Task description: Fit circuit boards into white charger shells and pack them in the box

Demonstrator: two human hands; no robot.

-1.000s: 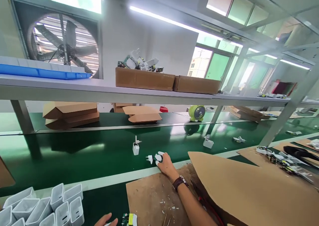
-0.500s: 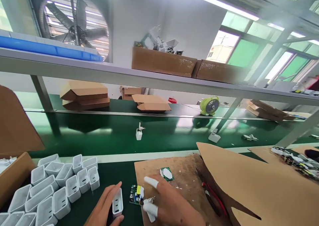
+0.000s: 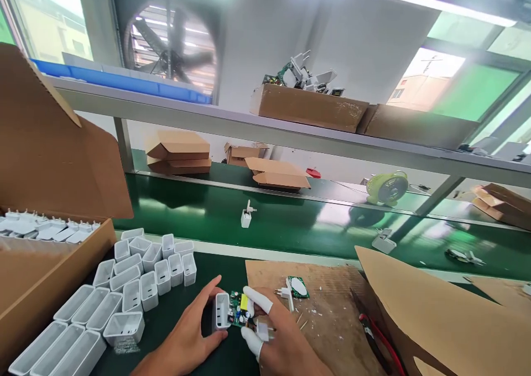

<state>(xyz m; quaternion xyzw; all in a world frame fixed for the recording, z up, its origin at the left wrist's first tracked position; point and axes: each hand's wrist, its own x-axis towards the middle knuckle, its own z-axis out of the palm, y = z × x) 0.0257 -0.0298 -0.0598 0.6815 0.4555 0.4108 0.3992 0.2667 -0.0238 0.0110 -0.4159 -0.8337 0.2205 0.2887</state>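
Observation:
My left hand (image 3: pixel 188 332) is closed around a white plastic charger housing (image 3: pixel 222 311), gripping it between thumb and fingers with its slotted end facing me. In my right hand (image 3: pixel 286 332), which has white finger covers on thumb and finger, is a green circuit board (image 3: pixel 239 309) with a yellow component. The board's left edge meets the housing's right side; whether it is inside cannot be made out. A white plug piece (image 3: pixel 263 329) shows by the right thumb. On the cardboard beyond lie another white plug piece (image 3: pixel 285 293) and a board with a white pad (image 3: pixel 297 287).
Several white housings (image 3: pixel 124 276) stand in rows at left, beside a carton (image 3: pixel 95 249) of plug parts. Red-handled pliers (image 3: pixel 379 340) lie on the cardboard sheet (image 3: pixel 332 309), near a raised cardboard flap (image 3: pixel 435 304). A green conveyor belt (image 3: pixel 298 226) runs behind, under a shelf (image 3: pixel 232 116).
My right hand has taken hold of the circuit board and brought it against the housing. A plug piece now lies beside the padded board. The view has swung left.

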